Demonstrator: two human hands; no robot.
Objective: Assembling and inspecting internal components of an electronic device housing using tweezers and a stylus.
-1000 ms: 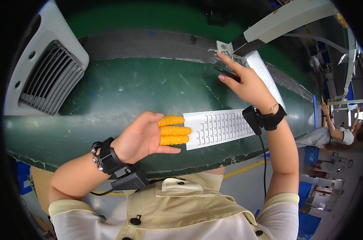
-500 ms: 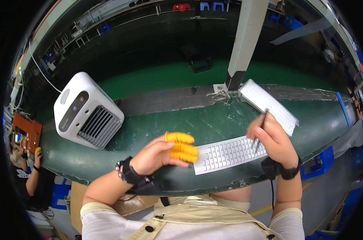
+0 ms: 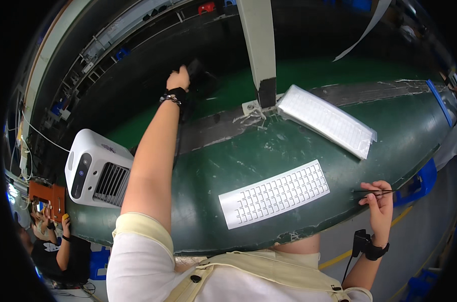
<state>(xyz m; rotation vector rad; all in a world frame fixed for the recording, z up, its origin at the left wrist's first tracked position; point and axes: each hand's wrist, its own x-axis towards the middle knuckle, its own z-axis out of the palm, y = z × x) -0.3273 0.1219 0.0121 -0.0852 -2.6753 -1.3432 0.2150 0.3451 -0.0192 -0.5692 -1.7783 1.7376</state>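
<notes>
Hands are well apart: the right hand [image 3: 381, 202] pinches slim dark tweezers [image 3: 363, 191] at the near edge of the bench [image 3: 200, 201], while the left hand [image 3: 179, 79] is stretched toward its far side, too dimly seen to tell its grip. Left of the tweezers lies a white sheet [image 3: 274, 195], probably light, bendy, easily creased; its plain left margin suits fingertips.

The left arm [image 3: 152, 161] partly hides the white cooler [image 3: 96, 168]; whether the left hand [image 3: 178, 80] grips anything is unclear.
</notes>
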